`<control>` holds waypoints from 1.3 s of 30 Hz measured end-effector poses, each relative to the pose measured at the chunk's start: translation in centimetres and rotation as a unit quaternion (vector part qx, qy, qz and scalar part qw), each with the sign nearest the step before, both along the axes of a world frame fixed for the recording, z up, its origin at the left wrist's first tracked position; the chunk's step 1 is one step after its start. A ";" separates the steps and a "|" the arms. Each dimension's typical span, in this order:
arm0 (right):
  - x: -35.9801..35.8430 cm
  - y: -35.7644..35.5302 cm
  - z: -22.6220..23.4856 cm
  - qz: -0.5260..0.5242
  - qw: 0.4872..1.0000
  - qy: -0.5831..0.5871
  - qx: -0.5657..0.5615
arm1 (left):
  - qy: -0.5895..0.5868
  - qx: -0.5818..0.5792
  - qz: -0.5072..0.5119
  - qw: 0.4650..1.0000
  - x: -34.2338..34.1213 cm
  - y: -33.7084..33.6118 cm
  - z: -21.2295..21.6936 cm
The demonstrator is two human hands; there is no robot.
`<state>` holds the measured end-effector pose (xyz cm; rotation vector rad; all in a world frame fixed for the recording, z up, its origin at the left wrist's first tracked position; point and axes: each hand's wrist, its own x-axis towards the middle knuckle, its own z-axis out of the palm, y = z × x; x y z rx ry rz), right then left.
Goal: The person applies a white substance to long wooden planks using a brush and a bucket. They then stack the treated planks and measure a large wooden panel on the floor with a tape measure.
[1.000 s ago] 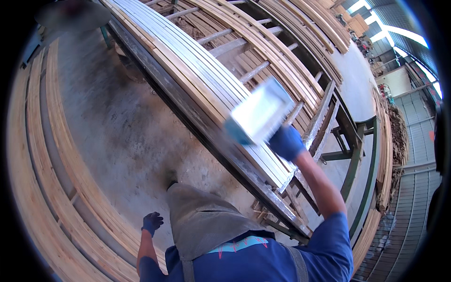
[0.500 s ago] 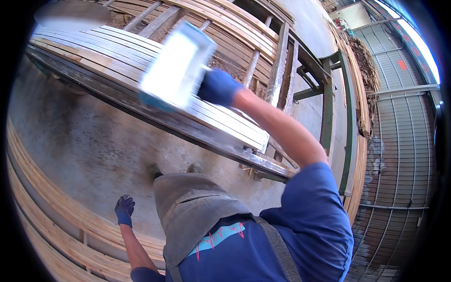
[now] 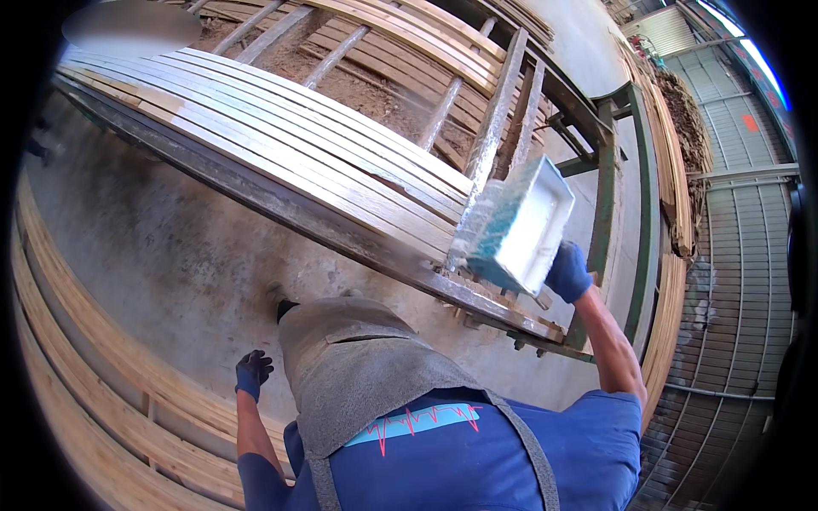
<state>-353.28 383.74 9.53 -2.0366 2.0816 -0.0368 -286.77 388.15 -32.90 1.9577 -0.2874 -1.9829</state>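
Head cam — R hand point(image 3: 568, 272) w/ tray point(image 3: 537, 226) — moved R past boards point(image 3: 315, 149).

- A single view, worn on the person's head, the left one of a side-by-side pair.
- It faces steeply down, with the blue shirt point(image 3: 426, 477) and grey apron point(image 3: 366, 375) nearest and the floor point(image 3: 230, 247) beyond.
- The wide fisheye lens bows the boards point(image 3: 111, 341) at left and the farther wall point(image 3: 737, 289) at right.
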 end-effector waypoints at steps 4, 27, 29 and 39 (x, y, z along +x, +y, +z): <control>2.5 -6.2 -4.6 0.025 0.997 -0.012 -0.076 | -0.027 -0.028 -0.037 0.999 -0.6 -1.5 1.0; 5.6 -11.1 -5.3 0.017 0.992 -0.071 -0.103 | -0.044 -0.014 -0.070 0.996 -0.3 -1.8 5.7; 7.1 -13.4 -6.0 0.013 0.985 -0.103 -0.138 | -0.026 -0.024 -0.019 0.999 0.8 -3.0 5.5; 24.2 -25.5 -4.3 0.143 0.987 -0.052 -0.056 | -0.017 0.129 0.031 0.991 18.4 -2.0 -0.8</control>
